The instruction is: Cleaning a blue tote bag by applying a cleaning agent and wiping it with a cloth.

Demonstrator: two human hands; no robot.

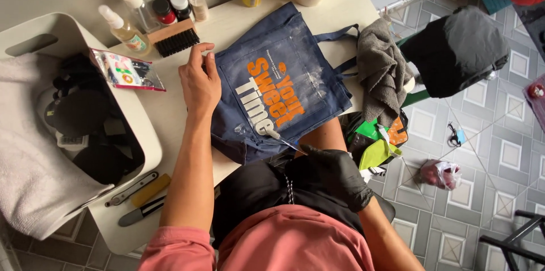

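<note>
- left hand [200, 82] flat on bag [284, 86], fingers [196, 55] together, pinning left edge.
- right hand [335, 171], gloved, clamped on tool [282, 139]; tip nearest print, pointing up-left.

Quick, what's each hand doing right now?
Left hand: bare, open, resting on the navy tote bag.
Right hand: black-gloved, fingers closed on a thin tool touching the bag.

bottles [136, 13] and brush [176, 38] crowd far edge, bare tabletop [170, 112] (beside tote [278, 89]) passable
</note>
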